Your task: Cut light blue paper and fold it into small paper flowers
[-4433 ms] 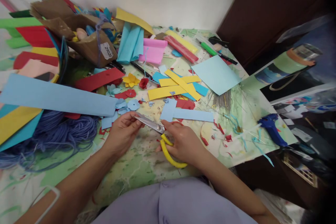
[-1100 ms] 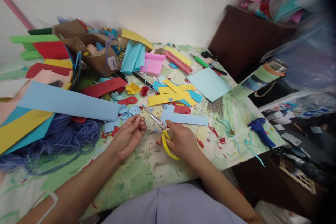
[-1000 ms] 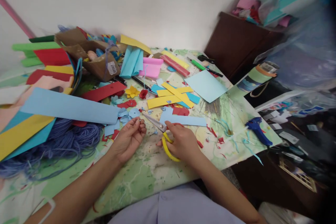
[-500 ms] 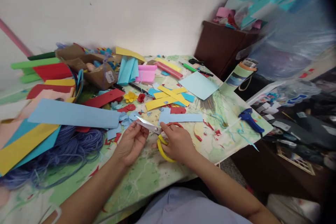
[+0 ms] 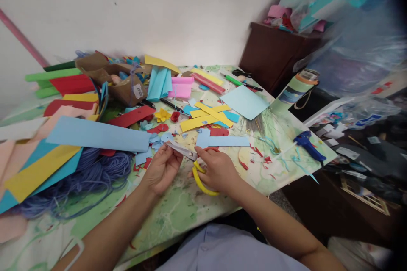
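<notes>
In the middle of the head view, my right hand [image 5: 219, 171] is wrapped round the yellow and red handles of a pair of scissors [image 5: 183, 150]. The blades point left, towards my left hand [image 5: 165, 169]. Its thumb and fingertips are pinched together beside the blade tips; whatever lies between them is too small to make out. Just beyond the fingers lie small light blue paper petals [image 5: 160, 139]. A light blue paper strip [image 5: 229, 141] rests behind my right hand, and a wider light blue strip [image 5: 98, 133] lies to the left.
Blue yarn [image 5: 104, 178] and stacked coloured paper [image 5: 44, 173] cover the left side. Crossed yellow strips [image 5: 206, 117], a pale blue sheet [image 5: 244, 101] and a brown paper bag [image 5: 122, 91] lie behind. At right are a blue glue gun [image 5: 308, 146] and a bottle [image 5: 294, 89].
The whole view has shifted slightly, so the table's contents sit a little further right. The scissors' handles have tilted slightly in my right hand; my left hand keeps its pinch near the tips.
</notes>
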`<state>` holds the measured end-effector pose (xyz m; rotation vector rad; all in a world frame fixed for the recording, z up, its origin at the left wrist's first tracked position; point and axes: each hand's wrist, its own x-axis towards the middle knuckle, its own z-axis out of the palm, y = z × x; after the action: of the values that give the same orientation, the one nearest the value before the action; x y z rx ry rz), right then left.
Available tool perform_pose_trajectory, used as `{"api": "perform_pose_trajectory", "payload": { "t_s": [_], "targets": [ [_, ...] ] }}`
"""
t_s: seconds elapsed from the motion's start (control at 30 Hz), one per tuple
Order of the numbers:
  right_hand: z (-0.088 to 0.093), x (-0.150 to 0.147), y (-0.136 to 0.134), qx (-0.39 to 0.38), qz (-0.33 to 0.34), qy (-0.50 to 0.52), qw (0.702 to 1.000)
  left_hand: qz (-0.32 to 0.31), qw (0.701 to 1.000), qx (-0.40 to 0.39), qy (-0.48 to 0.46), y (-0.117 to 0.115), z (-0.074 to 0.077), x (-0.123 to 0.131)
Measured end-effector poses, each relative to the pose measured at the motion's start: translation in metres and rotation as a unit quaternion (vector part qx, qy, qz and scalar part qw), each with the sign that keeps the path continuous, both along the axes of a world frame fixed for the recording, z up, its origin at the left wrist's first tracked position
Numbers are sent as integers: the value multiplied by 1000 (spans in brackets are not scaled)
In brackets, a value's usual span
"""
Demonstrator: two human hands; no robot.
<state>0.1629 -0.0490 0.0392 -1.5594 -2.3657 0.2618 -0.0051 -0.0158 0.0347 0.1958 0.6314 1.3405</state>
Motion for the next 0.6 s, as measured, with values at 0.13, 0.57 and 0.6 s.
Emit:
{"api": "perform_pose_trajectory", "payload": {
  "t_s": [0.13, 0.57, 0.6],
  "targets": [
    [0, 2, -1, -7, -21, 7, 1000, -33, 999, 29, -9, 1, -2, -2],
    [15, 101, 54, 105, -227, -117, 961, -111, 928, 72, 348, -1, -20, 3],
    [17, 91, 55, 113, -213, -114, 964, -119, 915, 75, 378, -1, -21, 3]
  ]
}}
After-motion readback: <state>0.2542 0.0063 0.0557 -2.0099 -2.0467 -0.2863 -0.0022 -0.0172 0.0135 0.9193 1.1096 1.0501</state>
